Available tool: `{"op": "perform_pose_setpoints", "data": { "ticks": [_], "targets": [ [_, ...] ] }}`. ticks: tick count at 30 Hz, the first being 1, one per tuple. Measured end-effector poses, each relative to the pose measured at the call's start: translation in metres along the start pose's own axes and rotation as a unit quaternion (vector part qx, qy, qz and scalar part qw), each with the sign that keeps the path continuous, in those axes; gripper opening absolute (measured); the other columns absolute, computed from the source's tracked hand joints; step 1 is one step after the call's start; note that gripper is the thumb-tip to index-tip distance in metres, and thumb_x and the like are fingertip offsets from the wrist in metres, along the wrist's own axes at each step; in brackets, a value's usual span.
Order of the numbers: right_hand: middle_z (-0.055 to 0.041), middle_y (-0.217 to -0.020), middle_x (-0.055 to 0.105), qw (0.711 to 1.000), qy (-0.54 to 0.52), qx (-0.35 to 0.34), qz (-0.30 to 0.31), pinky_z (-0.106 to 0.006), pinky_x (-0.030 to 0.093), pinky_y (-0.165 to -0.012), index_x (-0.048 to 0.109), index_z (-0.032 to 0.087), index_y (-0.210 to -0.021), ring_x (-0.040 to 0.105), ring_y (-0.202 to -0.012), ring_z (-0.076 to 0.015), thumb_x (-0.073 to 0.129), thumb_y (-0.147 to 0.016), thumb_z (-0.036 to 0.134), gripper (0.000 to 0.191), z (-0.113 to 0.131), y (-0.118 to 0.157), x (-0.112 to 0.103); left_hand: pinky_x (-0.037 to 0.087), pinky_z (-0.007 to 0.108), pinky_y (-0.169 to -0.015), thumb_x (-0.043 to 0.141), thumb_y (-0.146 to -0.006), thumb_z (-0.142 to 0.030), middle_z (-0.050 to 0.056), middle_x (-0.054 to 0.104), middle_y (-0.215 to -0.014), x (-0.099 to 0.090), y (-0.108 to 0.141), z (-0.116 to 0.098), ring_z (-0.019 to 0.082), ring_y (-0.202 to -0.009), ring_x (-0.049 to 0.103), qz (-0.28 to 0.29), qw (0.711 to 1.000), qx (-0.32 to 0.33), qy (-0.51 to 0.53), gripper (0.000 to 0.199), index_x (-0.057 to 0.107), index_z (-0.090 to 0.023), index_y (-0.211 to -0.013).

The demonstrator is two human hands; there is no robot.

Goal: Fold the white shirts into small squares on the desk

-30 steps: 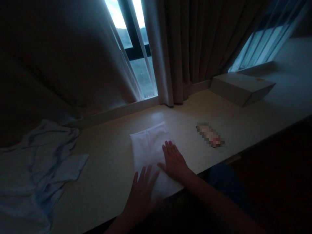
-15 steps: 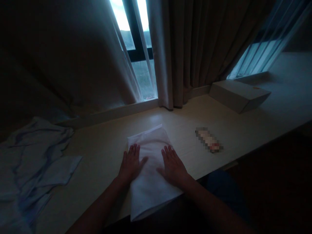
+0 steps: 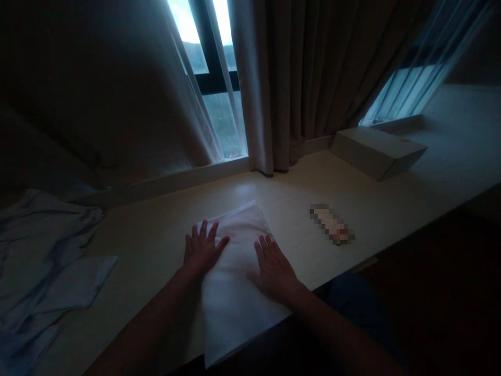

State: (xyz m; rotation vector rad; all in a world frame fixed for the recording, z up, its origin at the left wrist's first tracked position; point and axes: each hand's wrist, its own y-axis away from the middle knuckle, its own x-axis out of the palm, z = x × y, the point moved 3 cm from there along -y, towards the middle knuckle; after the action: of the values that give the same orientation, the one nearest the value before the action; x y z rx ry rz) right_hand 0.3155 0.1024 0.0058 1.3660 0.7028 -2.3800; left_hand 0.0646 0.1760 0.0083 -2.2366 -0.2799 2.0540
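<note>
under the fingers of the left hand point(image 3: 203, 248) and the right hand point(image 3: 276, 269), a white cloth point(image 3: 238, 287) lies flat on the pale counter point(image 3: 156, 235), reaching its near edge. the left fingers are spread wide on the far left part of the cloth, thumb pointing inward; the right fingers lie narrower, close together along its right side. neither hand pinches anything.

just beyond the fingertips is the cloth's far edge, with bare counter past it. to the right of the right fingers, apart from them, rests a pixelated object point(image 3: 332, 225), too masked to make out. well left of the left fingers, crumpled fabric point(image 3: 43, 261) spreads out. farther off, ahead and to the right, sits a pale box point(image 3: 378, 151). straight ahead, past the counter, a dark curtain point(image 3: 305, 73) hangs beside a bright window point(image 3: 223, 115).
</note>
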Motion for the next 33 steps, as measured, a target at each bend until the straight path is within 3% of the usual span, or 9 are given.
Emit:
{"op": "perform_pose_setpoints", "data": {
  "ticks": [5, 10, 12, 16, 21, 27, 30, 33],
  "targets": [
    [-0.0173, -0.147, 0.041, 0.997, -0.055, 0.016, -0.054, -0.048, 0.027, -0.114, 0.047, 0.011, -0.137, 0.03, -0.14, -0.0296, 0.051, -0.092, 0.047, 0.058, -0.004, -0.01, -0.01, 0.019, 0.048, -0.117, 0.035, -0.088, -0.063, 0.015, 0.023, -0.158, 0.015, 0.006, 0.022, 0.029, -0.145, 0.021, -0.036, 0.99, -0.038, 0.135, 0.076, 0.031, -0.017, -0.148],
    [-0.0124, -0.122, 0.063, 0.971, -0.147, 0.11, -0.152, -0.039, 0.041, -0.103, 0.06, 0.014, -0.121, 0.056, -0.116, -0.0225, 0.053, -0.093, 0.035, 0.036, -0.04, -0.066, -0.031, 0.027, 0.041, -0.115, 0.033, -0.089, -0.065, 0.014, 0.04, -0.15, 0.009, 0.004, 0.041, 0.025, -0.139, 0.035, -0.121, 0.934, -0.136, 0.306, 0.072, 0.039, -0.017, -0.143],
    [-0.0117, -0.113, 0.067, 0.955, -0.202, 0.176, -0.128, -0.035, 0.048, -0.092, 0.061, 0.014, -0.119, 0.063, -0.102, -0.0215, 0.06, -0.088, 0.037, 0.039, -0.06, -0.094, -0.03, 0.031, 0.042, -0.112, 0.03, -0.09, -0.065, 0.014, 0.047, -0.144, 0.006, 0.006, 0.047, 0.026, -0.134, 0.043, -0.142, 0.914, -0.176, 0.336, 0.071, 0.043, -0.017, -0.141],
    [-0.0104, -0.094, 0.071, 0.91, -0.305, 0.271, -0.068, -0.031, 0.05, -0.078, 0.067, 0.012, -0.108, 0.066, -0.084, -0.0204, 0.07, -0.078, 0.036, 0.039, -0.09, -0.131, -0.014, 0.037, 0.041, -0.107, 0.027, -0.091, -0.063, 0.012, 0.057, -0.135, 0.001, 0.008, 0.048, 0.024, -0.124, 0.052, -0.139, 0.91, -0.188, 0.344, 0.065, 0.05, -0.02, -0.134],
    [-0.0074, -0.091, 0.071, 0.868, -0.416, 0.265, -0.057, -0.026, 0.049, -0.072, 0.069, 0.013, -0.092, 0.066, -0.081, -0.0177, 0.067, -0.076, 0.03, 0.023, -0.1, -0.149, 0.005, 0.037, 0.038, -0.107, 0.025, -0.093, -0.06, 0.009, 0.058, -0.134, -0.002, 0.01, 0.044, 0.022, -0.124, 0.052, -0.14, 0.911, -0.181, 0.342, 0.061, 0.054, -0.021, -0.13],
    [-0.006, -0.08, 0.071, 0.835, -0.496, 0.237, 0.013, -0.024, 0.049, -0.06, 0.067, 0.012, -0.093, 0.065, -0.068, -0.0166, 0.055, -0.083, 0.03, 0.023, -0.092, -0.153, 0.007, 0.041, 0.038, -0.105, 0.026, -0.092, -0.062, 0.01, 0.057, -0.135, 0.003, 0.011, 0.046, 0.022, -0.123, 0.053, -0.125, 0.92, -0.189, 0.319, 0.064, 0.049, -0.02, -0.134],
    [-0.0078, -0.081, 0.072, 0.836, -0.5, 0.216, 0.06, -0.025, 0.05, -0.061, 0.069, 0.012, -0.088, 0.066, -0.069, -0.0179, 0.055, -0.084, 0.028, 0.022, -0.087, -0.153, 0.008, 0.04, 0.037, -0.106, 0.026, -0.093, -0.061, 0.009, 0.056, -0.137, 0.004, 0.01, 0.044, 0.022, -0.126, 0.051, -0.12, 0.925, -0.174, 0.315, 0.063, 0.049, -0.02, -0.135],
    [-0.0077, -0.083, 0.072, 0.879, -0.414, 0.232, 0.036, -0.027, 0.049, -0.066, 0.071, 0.014, -0.09, 0.066, -0.074, -0.0187, 0.058, -0.084, 0.026, 0.019, -0.086, -0.157, 0.009, 0.038, 0.037, -0.109, 0.028, -0.093, -0.06, 0.009, 0.056, -0.137, 0.003, 0.009, 0.043, 0.021, -0.127, 0.05, -0.123, 0.927, -0.166, 0.312, 0.062, 0.051, -0.019, -0.133]
  ]
}}
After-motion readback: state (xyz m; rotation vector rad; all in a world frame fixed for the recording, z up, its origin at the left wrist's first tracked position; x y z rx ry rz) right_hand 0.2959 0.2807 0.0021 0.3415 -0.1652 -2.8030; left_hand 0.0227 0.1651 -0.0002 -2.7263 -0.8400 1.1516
